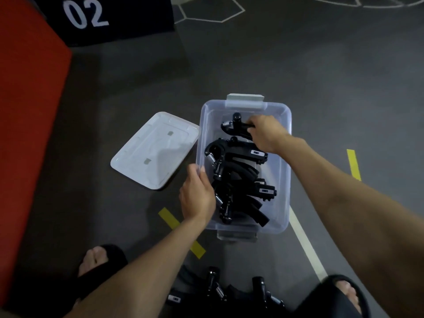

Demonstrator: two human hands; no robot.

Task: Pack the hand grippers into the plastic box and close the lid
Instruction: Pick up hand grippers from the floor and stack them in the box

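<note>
A clear plastic box (285, 143) stands open on the dark floor with several black hand grippers (238, 171) piled inside. My right hand (267, 134) reaches into the far end and grips the handle of one black hand gripper (234, 126) there. My left hand (198, 196) holds the box's left rim, thumb outside and fingers over the edge. The white lid (153, 150) lies flat on the floor just left of the box. More hand grippers (229, 292) lie on the floor between my feet.
A red mat (27, 111) runs along the left, with a black block marked 02 (98, 19) behind it. Yellow tape strips (181, 232) and a white line (307, 246) mark the floor. My sandalled feet (98, 265) frame the bottom edge.
</note>
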